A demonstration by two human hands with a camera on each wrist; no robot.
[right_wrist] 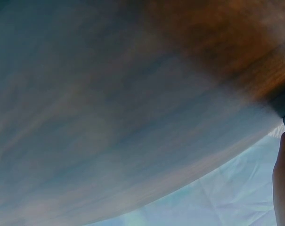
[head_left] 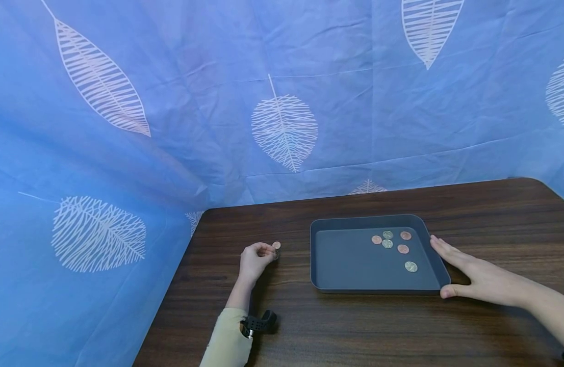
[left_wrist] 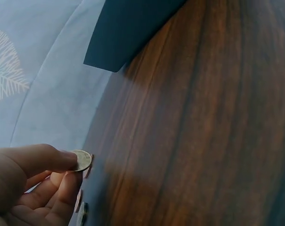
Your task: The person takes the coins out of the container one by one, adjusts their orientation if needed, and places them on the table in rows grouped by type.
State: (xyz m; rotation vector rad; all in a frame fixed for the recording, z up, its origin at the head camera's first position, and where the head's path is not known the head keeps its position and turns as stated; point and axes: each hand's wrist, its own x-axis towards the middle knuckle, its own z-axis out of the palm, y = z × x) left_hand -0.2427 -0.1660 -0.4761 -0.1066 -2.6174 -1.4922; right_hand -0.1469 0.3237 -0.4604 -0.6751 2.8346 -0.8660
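Note:
My left hand (head_left: 254,263) pinches a silvery coin (left_wrist: 84,160) between thumb and fingertips, just above the table. A copper coin (head_left: 276,245) lies by those fingertips, and in the left wrist view another silvery coin (left_wrist: 82,214) shows below the fingers. Over to the right, my right hand (head_left: 477,275) rests against the right side of a dark grey tray (head_left: 346,257), its fingers extended along the rim and its thumb at the near corner. Inside the tray's right half are several copper and silver coins, among them a silver coin (head_left: 411,266) nearest the front.
The dark wood table (head_left: 355,331) carries everything. Behind it and at its left hangs a blue cloth (head_left: 208,102) with white leaf prints. A black wrist strap (head_left: 260,322) sits on the left sleeve. The right wrist view shows mostly blurred tabletop.

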